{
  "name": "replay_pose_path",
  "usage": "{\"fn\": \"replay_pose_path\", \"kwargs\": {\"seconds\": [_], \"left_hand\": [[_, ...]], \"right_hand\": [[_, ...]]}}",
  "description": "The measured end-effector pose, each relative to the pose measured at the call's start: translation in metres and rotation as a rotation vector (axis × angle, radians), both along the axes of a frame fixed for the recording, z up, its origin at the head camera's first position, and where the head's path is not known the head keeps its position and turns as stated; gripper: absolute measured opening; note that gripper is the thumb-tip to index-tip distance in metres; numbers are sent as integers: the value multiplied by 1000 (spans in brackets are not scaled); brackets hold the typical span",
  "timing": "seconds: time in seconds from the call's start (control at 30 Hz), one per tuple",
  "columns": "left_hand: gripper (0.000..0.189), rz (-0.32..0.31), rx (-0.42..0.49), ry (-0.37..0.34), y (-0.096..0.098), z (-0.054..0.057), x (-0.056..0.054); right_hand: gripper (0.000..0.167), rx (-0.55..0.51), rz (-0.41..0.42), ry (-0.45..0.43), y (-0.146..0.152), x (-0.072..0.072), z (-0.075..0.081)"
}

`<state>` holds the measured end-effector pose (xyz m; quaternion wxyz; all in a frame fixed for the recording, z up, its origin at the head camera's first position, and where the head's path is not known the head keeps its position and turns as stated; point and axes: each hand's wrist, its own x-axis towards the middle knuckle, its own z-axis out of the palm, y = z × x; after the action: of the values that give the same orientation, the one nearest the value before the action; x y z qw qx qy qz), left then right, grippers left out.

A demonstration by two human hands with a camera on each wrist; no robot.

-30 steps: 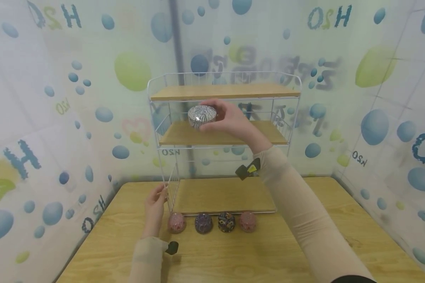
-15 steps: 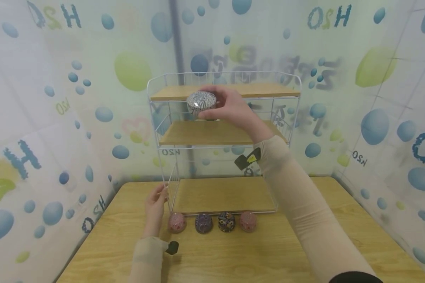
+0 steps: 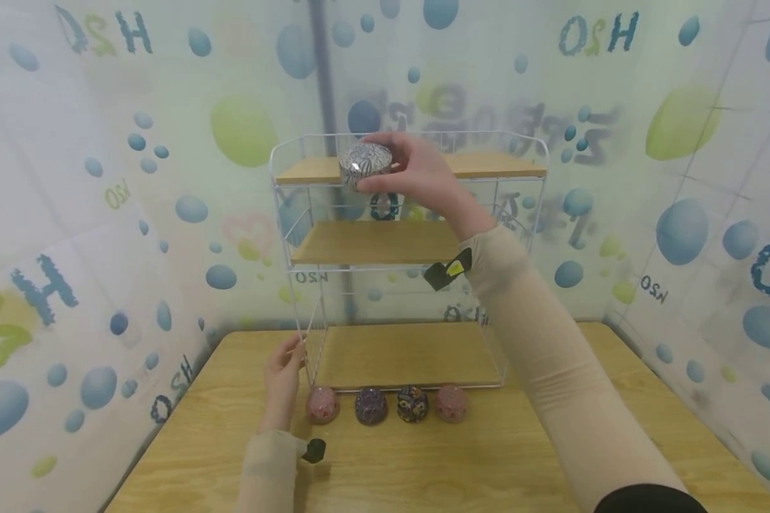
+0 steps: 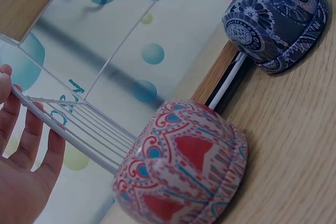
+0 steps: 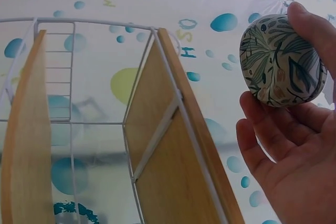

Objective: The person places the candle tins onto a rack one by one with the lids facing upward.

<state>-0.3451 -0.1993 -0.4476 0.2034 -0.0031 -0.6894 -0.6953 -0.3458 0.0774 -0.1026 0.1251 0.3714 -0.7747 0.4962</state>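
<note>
My right hand point(image 3: 417, 171) grips a small round tin point(image 3: 364, 164) with a white-and-dark leaf print, thumb on one side and fingers on the other. In the head view the tin overlaps the front edge of the top wooden shelf point(image 3: 500, 167). The right wrist view has the tin point(image 5: 281, 60) beyond the shelf boards, its leaf pattern facing the camera. My left hand point(image 3: 284, 370) holds the left front post of the white wire rack point(image 3: 293, 299) low down. In the left wrist view, its fingers point(image 4: 34, 129) lie behind the wire with the thumb opposite.
On the wooden table point(image 3: 411, 470) several patterned tins stand in a row before the rack: a pink one point(image 3: 323, 405), a purple one point(image 3: 371, 406), a dark multicoloured one point(image 3: 413, 404) and another pink one point(image 3: 452, 404). A middle shelf point(image 3: 372, 242) and a bottom shelf point(image 3: 404, 356) lie below.
My right hand has lifted the tin from in front of the middle shelf up to the top shelf's height. The left hand stays on the rack post, and the row of tins has not moved.
</note>
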Motion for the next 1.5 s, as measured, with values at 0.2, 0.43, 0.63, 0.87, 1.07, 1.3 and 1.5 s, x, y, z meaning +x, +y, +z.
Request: {"fn": "replay_pose_path", "kwargs": {"seconds": [0.2, 0.43, 0.63, 0.87, 1.07, 1.3, 1.5], "left_hand": [[33, 8, -8, -5, -2, 0, 1], [36, -4, -12, -2, -1, 1, 2], [35, -30, 12, -4, 2, 6, 8], [32, -25, 17, -7, 0, 2, 6], [35, -24, 0, 0, 1, 0, 5], [34, -31, 18, 25, 0, -2, 4], [32, -13, 2, 25, 0, -1, 6]], "right_hand": [[66, -10, 6, 9, 1, -3, 10], [69, 27, -37, 30, -7, -8, 19], [76, 75, -71, 8, -14, -15, 23], [80, 111, -104, -35, -19, -21, 28], [82, 162, -130, -27, -26, -26, 33], [84, 239, -171, 9, -35, -30, 37], [87, 269, -180, -7, -40, -35, 36]]}}
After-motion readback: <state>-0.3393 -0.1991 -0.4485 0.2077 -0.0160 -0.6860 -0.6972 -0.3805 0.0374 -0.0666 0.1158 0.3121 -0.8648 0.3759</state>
